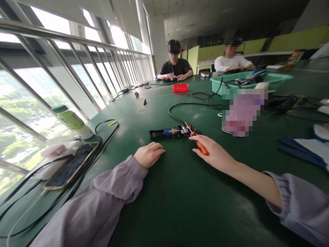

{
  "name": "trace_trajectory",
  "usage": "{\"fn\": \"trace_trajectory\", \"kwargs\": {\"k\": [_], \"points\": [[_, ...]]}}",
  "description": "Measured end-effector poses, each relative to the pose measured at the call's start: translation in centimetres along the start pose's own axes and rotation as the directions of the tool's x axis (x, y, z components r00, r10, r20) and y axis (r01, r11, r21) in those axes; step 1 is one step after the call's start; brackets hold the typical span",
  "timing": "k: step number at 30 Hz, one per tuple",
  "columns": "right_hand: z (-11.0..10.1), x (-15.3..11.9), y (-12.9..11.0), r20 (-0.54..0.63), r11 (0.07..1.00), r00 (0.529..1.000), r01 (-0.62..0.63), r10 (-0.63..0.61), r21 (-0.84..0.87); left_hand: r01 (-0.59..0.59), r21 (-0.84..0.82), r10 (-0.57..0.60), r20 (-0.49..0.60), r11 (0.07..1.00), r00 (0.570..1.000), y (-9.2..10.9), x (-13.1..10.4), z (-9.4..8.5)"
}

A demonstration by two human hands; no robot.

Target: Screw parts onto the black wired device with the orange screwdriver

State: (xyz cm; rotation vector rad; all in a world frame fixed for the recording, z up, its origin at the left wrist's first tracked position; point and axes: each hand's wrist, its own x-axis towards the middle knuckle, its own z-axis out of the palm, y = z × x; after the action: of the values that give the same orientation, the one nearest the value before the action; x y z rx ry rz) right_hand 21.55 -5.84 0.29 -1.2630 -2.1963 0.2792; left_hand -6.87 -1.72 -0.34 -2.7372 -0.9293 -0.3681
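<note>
My right hand [210, 151] is closed around the orange-and-black handle of a screwdriver [202, 147], whose thin metal shaft points up and left. That shaft lies over the right end of an opened device [171, 132], a dark cylindrical body with a blue band, a silvery motor-like part and exposed workings. A black cable [177, 105] runs from behind the device toward the back right. Just in front of the device, my left hand [149, 154] rests on the green table, fingers curled together. What its fingers hold, if anything, is hidden.
At left lie a phone [73, 166], looped black cables [99, 151] and a green bottle [72, 121]. A red basket [180, 88] and a green basket [217, 85] of parts stand farther back. Blue-white gloves [305, 147] lie right. Two people [177, 68] sit at the far side.
</note>
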Motion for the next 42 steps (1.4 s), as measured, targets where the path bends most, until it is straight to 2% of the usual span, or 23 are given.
{"fn": "trace_trajectory", "kwargs": {"k": [3,6,9,12,16,21,27,30,35,42], "points": [[-0.1,0.3,0.3,-0.14,0.999,0.989,-0.036,0.038,0.015,-0.151,0.033,0.154,-0.122,0.988,0.981,2.8,1.9,1.5],[-0.1,0.7,1.0,-0.238,0.994,0.966,-0.106,0.101,-0.008,-0.164,0.025,0.166,-0.147,0.986,0.975,3.6,3.6,2.1],[0.0,0.9,1.6,-0.173,0.984,0.969,-0.178,0.176,0.003,-0.109,-0.081,0.098,-0.125,0.991,0.987,3.4,4.3,1.8],[0.2,0.9,1.6,-0.083,0.979,0.977,-0.194,0.199,0.059,-0.054,-0.213,0.031,-0.112,0.976,0.993,3.2,4.1,1.3],[0.3,0.6,1.2,-0.049,0.964,0.972,-0.22,0.229,0.147,0.032,-0.264,-0.071,-0.14,0.964,0.988,3.4,3.8,1.1],[0.0,0.4,0.1,0.016,0.956,0.979,-0.204,0.205,0.21,0.169,-0.242,-0.231,-0.26,0.955,0.938,2.9,3.8,0.9],[0.1,0.3,-1.7,0.163,0.949,0.982,-0.143,0.099,0.281,0.203,-0.327,-0.335,-0.425,0.923,0.841,0.8,3.9,1.2],[0.3,0.4,-1.7,0.184,0.957,0.981,-0.109,0.06,0.267,0.189,-0.309,-0.322,-0.471,0.932,0.821,0.4,4.2,1.4],[0.4,0.3,-1.4,0.2,0.968,0.98,-0.068,0.019,0.242,0.116,-0.188,-0.196,-0.491,0.975,0.849,0.4,4.4,1.2],[0.5,0.3,-1.2,0.21,0.973,0.978,-0.056,0.008,0.224,0.097,-0.154,-0.163,-0.508,0.983,0.846,0.5,4.6,1.1]]}}
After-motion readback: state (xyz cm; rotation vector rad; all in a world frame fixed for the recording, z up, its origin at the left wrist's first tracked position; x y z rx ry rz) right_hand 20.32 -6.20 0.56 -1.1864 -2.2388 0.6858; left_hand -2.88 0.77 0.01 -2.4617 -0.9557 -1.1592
